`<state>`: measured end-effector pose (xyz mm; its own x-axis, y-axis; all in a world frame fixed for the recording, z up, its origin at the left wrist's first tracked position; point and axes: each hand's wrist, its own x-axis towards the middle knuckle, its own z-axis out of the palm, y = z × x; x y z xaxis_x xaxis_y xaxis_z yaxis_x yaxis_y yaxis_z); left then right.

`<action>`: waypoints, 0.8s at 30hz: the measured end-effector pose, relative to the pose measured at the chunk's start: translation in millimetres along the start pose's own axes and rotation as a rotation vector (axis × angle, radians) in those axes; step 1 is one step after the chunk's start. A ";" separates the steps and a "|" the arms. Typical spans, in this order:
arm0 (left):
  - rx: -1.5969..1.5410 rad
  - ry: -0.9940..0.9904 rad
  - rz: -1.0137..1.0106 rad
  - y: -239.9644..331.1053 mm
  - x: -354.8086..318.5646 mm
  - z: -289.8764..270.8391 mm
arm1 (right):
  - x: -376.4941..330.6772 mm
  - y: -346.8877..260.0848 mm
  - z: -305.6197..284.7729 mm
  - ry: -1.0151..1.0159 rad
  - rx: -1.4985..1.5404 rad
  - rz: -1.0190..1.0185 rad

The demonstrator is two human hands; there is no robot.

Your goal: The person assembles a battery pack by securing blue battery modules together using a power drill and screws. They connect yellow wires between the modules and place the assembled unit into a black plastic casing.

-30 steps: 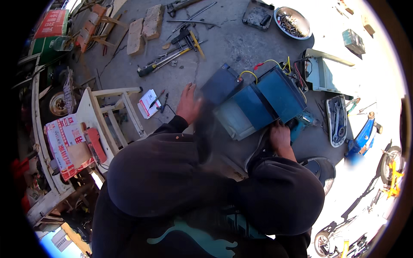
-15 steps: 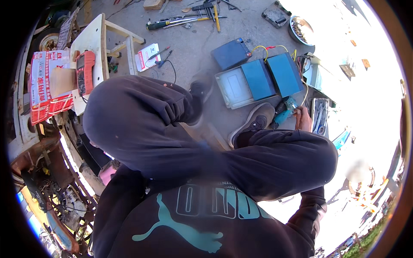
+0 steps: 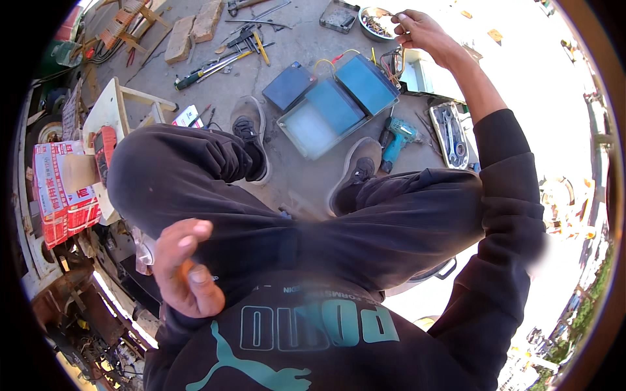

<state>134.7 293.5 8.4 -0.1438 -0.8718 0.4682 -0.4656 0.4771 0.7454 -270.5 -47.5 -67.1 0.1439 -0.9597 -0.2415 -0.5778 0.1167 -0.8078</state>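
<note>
Presently holding the right hand (image 3: 424, 32) at the right edge of the bowl (image 3: 379, 12), bending its fingers but leaving unclear, from this angle, whether pinching anything. Hovering over the lap with the left hand (image 3: 179, 283), parting thumb from curled fingers, gripping nothing visible. Showing the bowl on the ground beyond the batteries (image 3: 367, 85), containing loose small parts (image 3: 377, 26). Probably risking a tip and scatter there, by bearing one-sidedly on the rim at such stretch. Possibly risking a short too, by letting metal drop among the wires (image 3: 393, 68). Farther out, leaving the drill (image 3: 399, 137) lying between right shoe (image 3: 358, 166) and wrenches (image 3: 450, 130), perhaps inviting a stumble by crowding the foot.
</note>
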 end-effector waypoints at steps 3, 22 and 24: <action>-0.227 -0.292 -0.377 -15.2 55.1 106.1 | 14.5 8.2 36.2 0.139 0.153 0.029; 0.058 -0.236 -1.426 -333.0 -48.0 318.6 | -29.8 65.9 146.5 0.307 -0.468 0.064; 0.147 -0.235 -1.280 -344.4 -62.6 321.0 | -23.0 69.5 156.7 0.387 -0.497 0.042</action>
<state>23.8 148.1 -429.9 0.3278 -0.7011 -0.6332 -0.4732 -0.7020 0.5323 -188.0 22.8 -202.0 -0.1350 -0.9907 0.0197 -0.8944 0.1133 -0.4327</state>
